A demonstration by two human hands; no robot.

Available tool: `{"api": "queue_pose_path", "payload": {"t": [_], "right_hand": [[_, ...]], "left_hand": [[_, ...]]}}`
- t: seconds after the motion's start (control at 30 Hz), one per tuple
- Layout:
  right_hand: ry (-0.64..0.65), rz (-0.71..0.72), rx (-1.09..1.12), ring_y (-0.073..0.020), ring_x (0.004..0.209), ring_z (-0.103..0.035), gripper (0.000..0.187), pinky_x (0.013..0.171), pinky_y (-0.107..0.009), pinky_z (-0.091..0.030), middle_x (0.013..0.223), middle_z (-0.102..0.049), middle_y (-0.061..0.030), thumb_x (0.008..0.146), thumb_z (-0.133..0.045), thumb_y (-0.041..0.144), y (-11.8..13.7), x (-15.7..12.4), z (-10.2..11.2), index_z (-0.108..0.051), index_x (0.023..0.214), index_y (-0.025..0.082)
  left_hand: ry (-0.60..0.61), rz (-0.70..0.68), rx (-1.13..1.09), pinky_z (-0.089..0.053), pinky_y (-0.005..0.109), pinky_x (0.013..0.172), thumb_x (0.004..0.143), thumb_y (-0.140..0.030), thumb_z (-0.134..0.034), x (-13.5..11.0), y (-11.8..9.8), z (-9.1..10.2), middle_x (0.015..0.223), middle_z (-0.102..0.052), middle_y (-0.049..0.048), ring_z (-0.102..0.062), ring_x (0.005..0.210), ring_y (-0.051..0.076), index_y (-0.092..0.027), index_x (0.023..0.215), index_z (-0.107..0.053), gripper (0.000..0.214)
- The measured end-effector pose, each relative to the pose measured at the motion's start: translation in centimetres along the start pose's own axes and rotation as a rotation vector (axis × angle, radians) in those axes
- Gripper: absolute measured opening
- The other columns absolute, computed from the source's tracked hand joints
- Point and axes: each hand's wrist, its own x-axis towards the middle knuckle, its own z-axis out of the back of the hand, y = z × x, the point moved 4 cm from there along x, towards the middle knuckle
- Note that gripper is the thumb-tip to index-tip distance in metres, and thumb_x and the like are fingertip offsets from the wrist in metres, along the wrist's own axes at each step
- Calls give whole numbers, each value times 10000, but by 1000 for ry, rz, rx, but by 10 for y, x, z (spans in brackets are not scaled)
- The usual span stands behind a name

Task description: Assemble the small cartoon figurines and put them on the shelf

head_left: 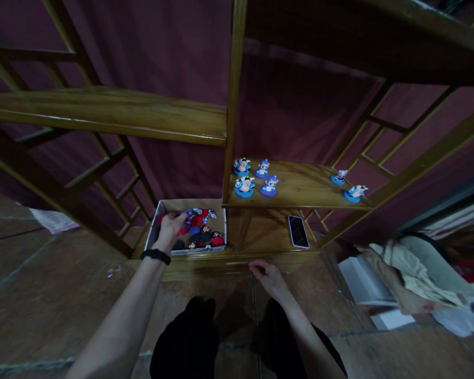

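Nearest are two dark legs (184, 345), lower down than the fingers of both hands. The right hand (274, 284) hangs over the floor (82, 300), just in front of the low shelf (256, 234). Its fingers (256, 264) are bent and close together. I see nothing in them, but I cannot tell if the tips meet. Well to the right of these fingers are a white box (367, 281) and a heap of cloth (413, 273).

The left hand (169, 229) has a black band (156, 256) on its wrist. It dips into an open box (217, 206) on the low shelf. Its fingers are bent over the toys (195, 236). I cannot tell how wide they are or if they have hold of one. The toys are red, black and purple, and most lie to the right of those fingers.

Past the right hand's fingers, and to their right, a phone (298, 231) lies on the low shelf.

Farther and higher than the fingers is another shelf (300, 184). Two blue-based figures (244, 187) and two purple-based figures (269, 186) stand at its left end. Two more figures (354, 193) stand at its right end. A dark red curtain (181, 58) hangs behind everything.
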Motion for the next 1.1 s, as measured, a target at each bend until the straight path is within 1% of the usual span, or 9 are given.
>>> {"api": "queue_pose_path", "payload": {"t": [0.13, 0.2, 0.3, 0.47, 0.6, 0.73, 0.83, 0.97, 1.1], "right_hand": [[23, 14, -27, -225, 855, -683, 201, 813, -366, -511, 901, -735, -24, 821, -531, 297, 2, -4, -6, -704, 920, 278], [40, 30, -26, -224, 862, -684, 196, 823, -368, -511, 905, -735, -14, 821, -532, 289, 5, -7, -11, -699, 925, 292], [56, 52, -17, -220, 882, -681, 204, 834, -365, -510, 915, -733, -6, 832, -519, 281, 11, -12, -18, -694, 935, 297], [70, 127, 8, -192, 914, -669, 233, 841, -326, -506, 956, -722, -4, 860, -478, 250, 42, -2, -40, -684, 961, 293], [-1, 250, -36, -173, 945, -646, 309, 870, -303, -485, 1029, -688, -40, 838, -450, 142, 75, 47, -72, -665, 1036, 243], [3, 251, -145, -173, 993, -620, 391, 893, -283, -460, 1103, -656, -63, 797, -437, 61, 91, 116, -110, -626, 1107, 205], [24, 199, -259, -187, 1083, -571, 388, 942, -287, -421, 1152, -629, -76, 783, -443, 51, 93, 159, -131, -620, 1103, 181], [-15, 115, -394, -212, 1126, -531, 394, 983, -291, -379, 1171, -615, -118, 767, -469, 57, 93, 195, -145, -597, 1134, 122], [32, 210, -462, -188, 1160, -504, 449, 1007, -283, -353, 1237, -591, -71, 791, -466, 75, 95, 216, -161, -553, 1216, 191]], "left_hand": [[84, 366, -667, -539, 316, 685, 764, -136, -526, -22, -26, -2, 734, -648, 82, -641, 760, 179, -133, 720, -546, 48], [81, 399, -845, -546, 286, 661, 778, -131, -505, -36, -38, -4, 771, -659, 83, -644, 780, 170, -132, 733, -557, 69], [28, 410, -894, -544, 260, 621, 774, -135, -503, -51, -39, -8, 764, -655, 79, -638, 746, 158, -124, 759, -575, 75], [-111, 530, -884, -506, 194, 539, 809, -178, -469, -57, -18, -15, 711, -624, 52, -601, 618, 108, -123, 770, -574, 125], [-379, 459, -940, -480, 168, 502, 830, -190, -474, -56, -12, -16, 667, -576, 0, -560, 538, 76, -149, 773, -552, 105], [-391, 373, -995, -485, 179, 502, 865, -236, -461, -54, -18, -16, 721, -607, 22, -596, 575, 96, -156, 805, -557, 139], [-420, 367, -1038, -470, 168, 479, 891, -274, -423, -51, -20, -6, 719, -610, 30, -590, 556, 94, -155, 839, -563, 191], [-462, 331, -1059, -465, 165, 491, 888, -283, -404, -43, -28, 14, 751, -620, 44, -591, 567, 89, -146, 873, -569, 215], [-552, 205, -1055, -477, 167, 543, 877, -319, -394, -36, -36, 36, 802, -629, 53, -604, 610, 83, -141, 872, -566, 248]]}}
